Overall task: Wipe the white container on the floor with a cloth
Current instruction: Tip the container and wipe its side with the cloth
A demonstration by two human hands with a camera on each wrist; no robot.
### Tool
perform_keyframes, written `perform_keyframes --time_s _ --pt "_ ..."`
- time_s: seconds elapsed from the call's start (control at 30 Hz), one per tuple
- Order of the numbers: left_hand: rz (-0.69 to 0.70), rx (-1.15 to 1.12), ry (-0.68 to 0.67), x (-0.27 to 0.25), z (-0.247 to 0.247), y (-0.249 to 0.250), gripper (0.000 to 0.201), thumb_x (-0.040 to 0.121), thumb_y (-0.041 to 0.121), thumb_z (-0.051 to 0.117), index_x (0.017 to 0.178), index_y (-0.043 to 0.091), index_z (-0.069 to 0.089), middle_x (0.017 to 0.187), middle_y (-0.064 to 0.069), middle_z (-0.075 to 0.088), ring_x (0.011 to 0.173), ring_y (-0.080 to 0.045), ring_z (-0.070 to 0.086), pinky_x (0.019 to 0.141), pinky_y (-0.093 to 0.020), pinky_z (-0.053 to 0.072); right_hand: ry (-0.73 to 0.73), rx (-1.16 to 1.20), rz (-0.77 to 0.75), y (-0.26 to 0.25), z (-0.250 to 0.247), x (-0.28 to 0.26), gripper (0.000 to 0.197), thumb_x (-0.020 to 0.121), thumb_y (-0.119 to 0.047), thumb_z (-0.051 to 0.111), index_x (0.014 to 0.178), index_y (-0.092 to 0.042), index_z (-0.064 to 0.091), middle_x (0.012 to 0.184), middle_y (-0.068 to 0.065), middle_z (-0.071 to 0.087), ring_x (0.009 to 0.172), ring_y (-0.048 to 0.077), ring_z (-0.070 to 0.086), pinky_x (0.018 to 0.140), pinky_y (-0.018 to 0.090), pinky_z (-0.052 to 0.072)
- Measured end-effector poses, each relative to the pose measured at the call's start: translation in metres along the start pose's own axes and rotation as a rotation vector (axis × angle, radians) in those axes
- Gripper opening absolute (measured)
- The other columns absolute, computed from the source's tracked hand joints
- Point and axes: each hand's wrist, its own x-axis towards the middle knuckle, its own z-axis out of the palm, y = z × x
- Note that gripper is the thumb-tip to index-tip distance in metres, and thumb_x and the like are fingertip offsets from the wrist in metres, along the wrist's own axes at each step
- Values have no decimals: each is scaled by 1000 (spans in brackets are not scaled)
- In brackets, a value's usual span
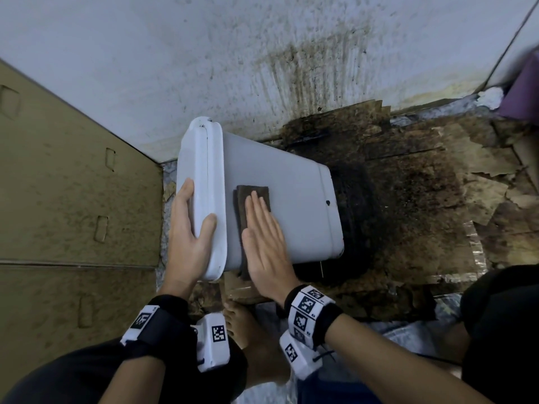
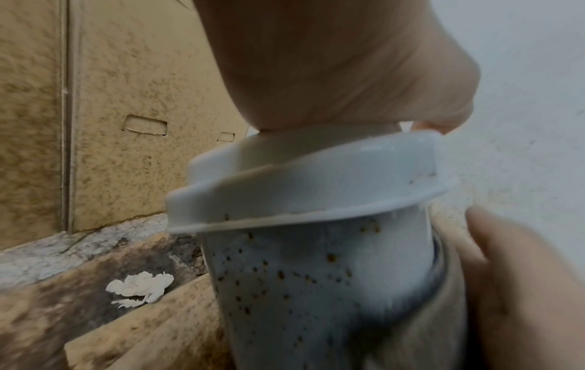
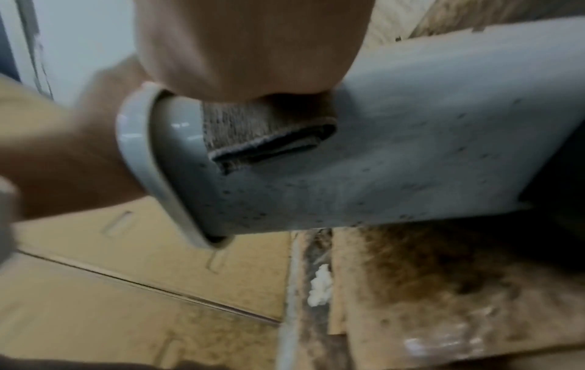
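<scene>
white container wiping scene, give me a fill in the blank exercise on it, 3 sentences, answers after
1. The right hand presses a folded brown ____ flat against the white container.
2. The left hand grips the container's ____ end to steady it.
3. The container's lower side is dotted with dark ____.

Missing words: cloth; lid; specks
</scene>
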Motion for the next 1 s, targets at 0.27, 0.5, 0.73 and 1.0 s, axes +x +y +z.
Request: perform_keyframes --time_s 0.27,0.5,0.73,1.0 --pt "-17 -30 13 0 -3 -5 73 94 44 52 161 22 33 169 9 33 156 -13 33 125 -55 32 102 -109 196 96 -28 -10 62 108 -45 14 164 -22 4 172 -9 -4 157 3 -5 128 32 2" --pt "-24 -28 8 0 0 -2 71 94 40 52 161 22 34 169 11 33 155 -12 33 125 -54 33 162 -29 594 136 -41 1 60 112 -33 20 162 -10 -4 171 0 -10 158 14 -10 127 31 -7" --pt "-31 -27 1 2 -2 -3 71 94 40 53 161 22 34 168 9 33 154 -14 35 124 -55 33 167 25 589 60 -18 14 71 101 -42 18 162 -15 -9 170 0 -15 156 9 -15 128 37 -9" --pt "-37 -23 -12 0 -2 2 69 97 36 52 162 21 32 170 8 31 156 -8 29 128 -50 29 48 -21 49 -2 4 1 62 105 -38 11 164 -20 2 172 -9 -5 157 3 -8 127 30 -4"
